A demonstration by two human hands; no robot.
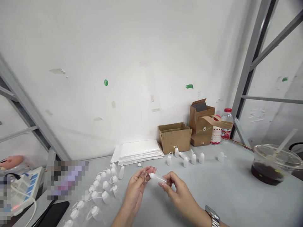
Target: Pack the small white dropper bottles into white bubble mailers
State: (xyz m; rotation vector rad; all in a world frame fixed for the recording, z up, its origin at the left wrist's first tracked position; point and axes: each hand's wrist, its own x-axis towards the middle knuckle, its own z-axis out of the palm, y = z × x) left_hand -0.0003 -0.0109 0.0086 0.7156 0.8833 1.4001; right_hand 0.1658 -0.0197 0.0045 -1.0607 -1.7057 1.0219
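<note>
A small clear squeeze bottle point(159, 178) with a white cap and a thin looped strap is held tilted, almost lying, above the grey table. My left hand point(139, 183) pinches it at the white cap end. The fingers of my right hand point(176, 186) close round the bottle's base. Just beyond my left fingers a loose white tip point(139, 164) lies on the table. To the left stand several capped white bottles point(105, 186) in uneven rows. Behind my right hand, several more small bottles point(186, 161) are spread out, one of them lying down.
An opened cardboard box point(176, 140) stands against the wall beside stacked white envelopes point(139, 151). Right of it are a brown paper bag point(203, 129) and a red-capped bottle point(226, 123). A drink cup point(268, 171) is at right; a black phone point(53, 214) and power strip point(29, 189) at left.
</note>
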